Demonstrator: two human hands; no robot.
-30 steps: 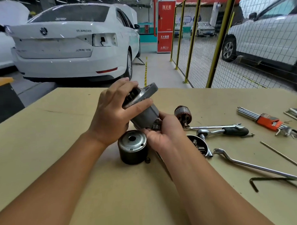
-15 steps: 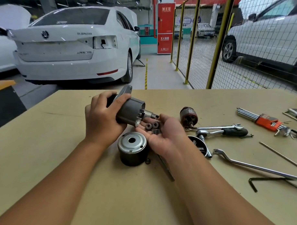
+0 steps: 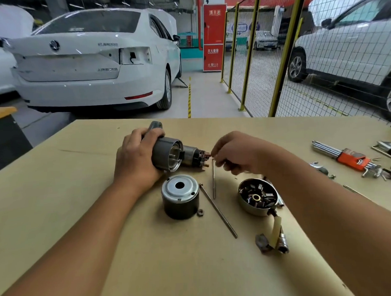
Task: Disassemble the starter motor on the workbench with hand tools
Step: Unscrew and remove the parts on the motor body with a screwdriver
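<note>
Starter housing [image 3: 168, 156] open-ended (solenoid alongside), partly stripped.

Workbench [image 3: 81, 218] carries motor casing [image 3: 181, 199], brush cap [image 3: 258, 196], two bolts [image 3: 217, 210].

right hand [image 3: 232, 154] fingers curled under, contents hidden, wrench [image 3: 319, 168] mostly covered

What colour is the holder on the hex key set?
Orange, on the hex key set at the workbench's right, seen in the head view.
</note>
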